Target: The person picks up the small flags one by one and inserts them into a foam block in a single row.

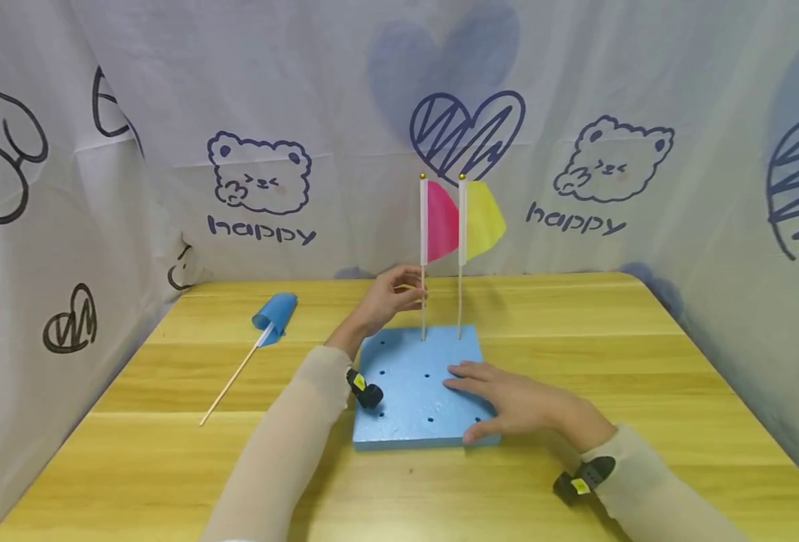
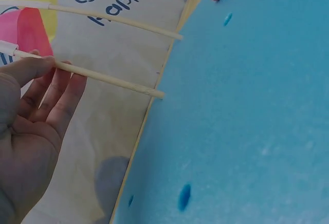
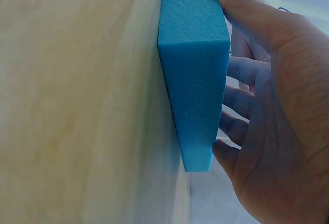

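A light blue foam board point(image 1: 406, 430) with small holes lies on the table. Near its back edge a pink flag point(image 1: 442, 223) and a yellow flag point(image 1: 484, 220) stand upright side by side, their wooden sticks meeting the board's top. My left hand point(image 1: 383, 299) pinches the pink flag's stick between thumb and fingers; in the left wrist view the stick's lower end point(image 2: 158, 94) is at the board's surface. My right hand point(image 1: 523, 400) rests on the board's right side, fingers extended over the top and thumb near the front edge.
A blue flag point(image 1: 279, 310) with a curled sheet lies on the table to the left, its stick pointing towards me. The wooden table point(image 1: 643, 376) is enclosed by white printed curtains point(image 1: 345, 173) behind and at both sides.
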Demonstrator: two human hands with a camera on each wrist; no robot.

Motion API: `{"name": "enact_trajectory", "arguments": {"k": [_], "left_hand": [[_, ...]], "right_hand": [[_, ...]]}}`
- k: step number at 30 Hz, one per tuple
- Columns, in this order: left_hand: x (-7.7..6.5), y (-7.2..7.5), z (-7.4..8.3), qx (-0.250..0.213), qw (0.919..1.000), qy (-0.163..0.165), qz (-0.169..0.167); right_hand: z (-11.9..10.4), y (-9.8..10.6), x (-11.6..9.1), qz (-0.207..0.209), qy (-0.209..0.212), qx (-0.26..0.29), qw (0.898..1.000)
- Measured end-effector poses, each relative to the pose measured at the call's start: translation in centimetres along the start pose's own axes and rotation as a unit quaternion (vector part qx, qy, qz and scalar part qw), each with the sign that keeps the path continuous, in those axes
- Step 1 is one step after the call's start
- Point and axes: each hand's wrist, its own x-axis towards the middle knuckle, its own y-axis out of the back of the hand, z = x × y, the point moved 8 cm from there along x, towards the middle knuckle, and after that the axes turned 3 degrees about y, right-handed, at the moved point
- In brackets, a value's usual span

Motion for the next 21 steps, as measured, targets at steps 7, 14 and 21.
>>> {"name": "enact_trajectory", "arguments": {"k": [7,14,21], "left_hand": [[-0.58,0.16,-0.11,-0.022,0.9997,-0.003,-0.008],[-0.77,0.19,-0.39,-0.009,0.9999,-0.002,0.012],[-0.85,0.22,-0.13,-0.013,0.9998,0.001,0.012]], "right_hand": [[-0.19,0.03,0.06,0.002,0.003,0.003,1.000],[-0.16,-0.30,-0.06,-0.003,0.000,0.007,1.000],[-0.21,-0.15,-0.11,0.001,-0.006,0.009,1.000]]}}
